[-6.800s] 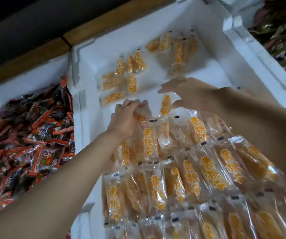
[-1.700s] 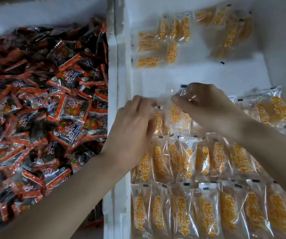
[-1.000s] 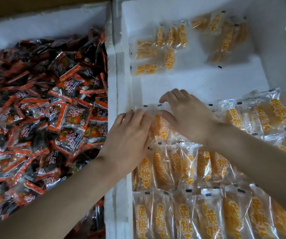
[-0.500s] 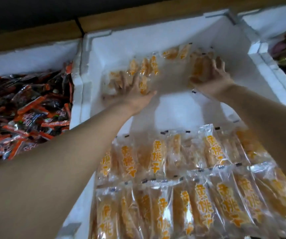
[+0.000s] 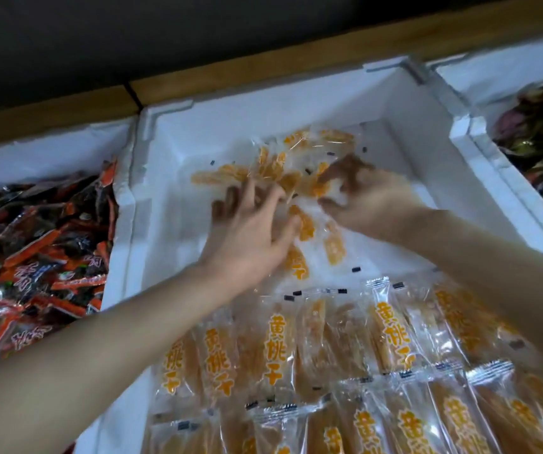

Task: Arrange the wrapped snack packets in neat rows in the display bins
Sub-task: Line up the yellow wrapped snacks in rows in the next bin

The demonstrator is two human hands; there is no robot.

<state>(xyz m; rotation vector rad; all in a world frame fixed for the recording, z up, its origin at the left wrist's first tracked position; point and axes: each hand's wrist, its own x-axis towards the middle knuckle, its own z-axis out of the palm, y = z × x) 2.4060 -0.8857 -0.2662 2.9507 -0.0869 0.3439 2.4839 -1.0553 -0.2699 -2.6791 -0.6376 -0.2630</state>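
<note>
Clear packets of yellow dried peach lie in neat rows [image 5: 276, 342] across the near half of the white foam bin [image 5: 131, 211]. A loose heap of the same packets [image 5: 280, 162] sits bunched at the bin's far end. My left hand [image 5: 250, 234] lies on the heap's near side with fingers spread over the packets. My right hand [image 5: 365, 198] is on the heap's right side, its fingers and thumb curled round a few packets; motion blur hides the exact grip. A few loose packets [image 5: 332, 247] lie between the hands and the rows.
The foam bin on the left holds a jumbled pile of red and black packets [image 5: 34, 244]. A third bin at the right holds dark mixed wrappers [image 5: 538, 126]. A wooden ledge [image 5: 263, 67] runs behind the bins. Bare white floor [image 5: 178, 231] shows left of the heap.
Both hands came together from the two separate far groups, drawing the loose packets into one heap at the far middle. The rows nearer me have not moved.
</note>
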